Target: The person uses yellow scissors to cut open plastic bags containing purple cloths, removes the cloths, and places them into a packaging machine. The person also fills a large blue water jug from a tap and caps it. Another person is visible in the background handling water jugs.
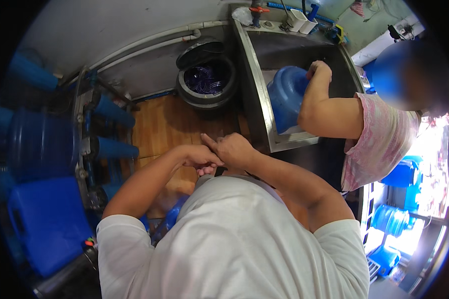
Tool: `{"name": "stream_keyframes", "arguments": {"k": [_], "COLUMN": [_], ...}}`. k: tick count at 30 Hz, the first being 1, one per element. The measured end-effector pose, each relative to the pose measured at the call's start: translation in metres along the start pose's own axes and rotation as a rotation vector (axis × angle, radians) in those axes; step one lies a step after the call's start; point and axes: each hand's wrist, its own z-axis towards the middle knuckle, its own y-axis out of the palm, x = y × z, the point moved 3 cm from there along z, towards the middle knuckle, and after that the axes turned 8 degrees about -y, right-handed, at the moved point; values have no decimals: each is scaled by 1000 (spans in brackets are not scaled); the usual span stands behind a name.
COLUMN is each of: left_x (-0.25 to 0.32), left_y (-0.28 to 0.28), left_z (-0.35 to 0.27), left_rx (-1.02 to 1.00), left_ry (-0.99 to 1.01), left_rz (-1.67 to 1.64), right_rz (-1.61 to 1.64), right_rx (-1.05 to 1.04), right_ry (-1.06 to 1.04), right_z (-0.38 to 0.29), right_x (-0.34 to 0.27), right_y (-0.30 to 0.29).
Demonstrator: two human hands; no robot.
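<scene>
My left hand [202, 156] and my right hand [235, 149] meet in front of my waist, above the wooden-look floor. The fingers of the two hands touch or overlap, and I cannot tell whether anything small lies between them. Beyond them stands a round black bin [205, 95] with its lid tipped back and dark purplish items inside. To the right, a large blue water jug [288, 93] lies tilted in a stainless steel sink [263, 86]. Another person's arm [333, 112] reaches over that jug, with the hand near its far side.
Blue filter housings [116, 147] on a metal frame line the left side, beside a blue plastic container [48, 224]. White pipes [146, 41] run along the wall. The other person stands close at the right, near racked blue jugs [391, 220].
</scene>
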Motion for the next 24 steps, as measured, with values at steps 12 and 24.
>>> {"name": "stream_keyframes", "arguments": {"k": [12,24], "left_x": [24,-6], "left_y": [-73,-126], "left_z": [-105,-73], "left_rx": [1014,170], "left_ry": [723,279], "left_rz": [1281,73], "right_rz": [2104,107], "right_rx": [-636,3], "right_ry": [484,94], "right_z": [71,119], "right_x": [46,58], "right_y": [-15,-76]}}
